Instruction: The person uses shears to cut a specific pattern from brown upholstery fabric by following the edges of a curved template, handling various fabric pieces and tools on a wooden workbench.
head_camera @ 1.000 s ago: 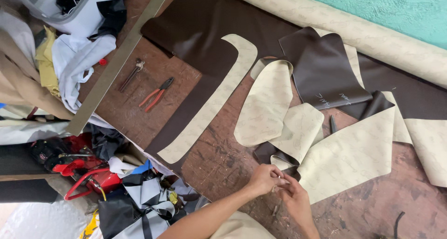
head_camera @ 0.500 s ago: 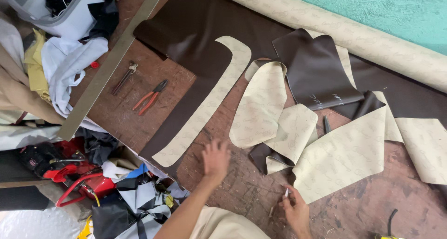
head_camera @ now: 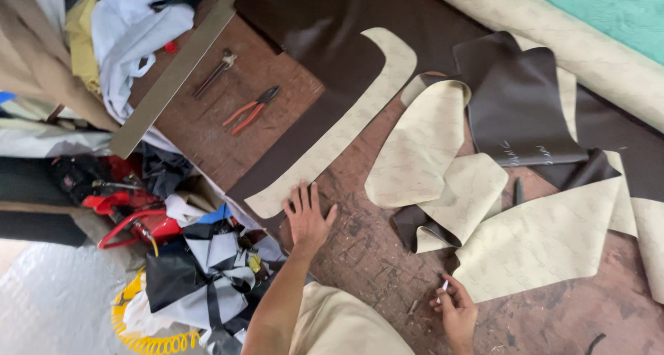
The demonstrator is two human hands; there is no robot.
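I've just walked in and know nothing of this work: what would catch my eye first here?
Dark brown leather sheets and cream curved cut pieces spread across the worn wooden table. The left hand lies flat at the long cream piece's near end; the right hand holds a small white stick. Red-handled pliers lie further left.

Small white object (head_camera: 445, 285) in right hand (head_camera: 456, 317), too small to identify.

two hands (head_camera: 306, 220), two pliers (head_camera: 250, 110), one metal straightedge (head_camera: 176, 71), one yellow coiled hose (head_camera: 149, 334)
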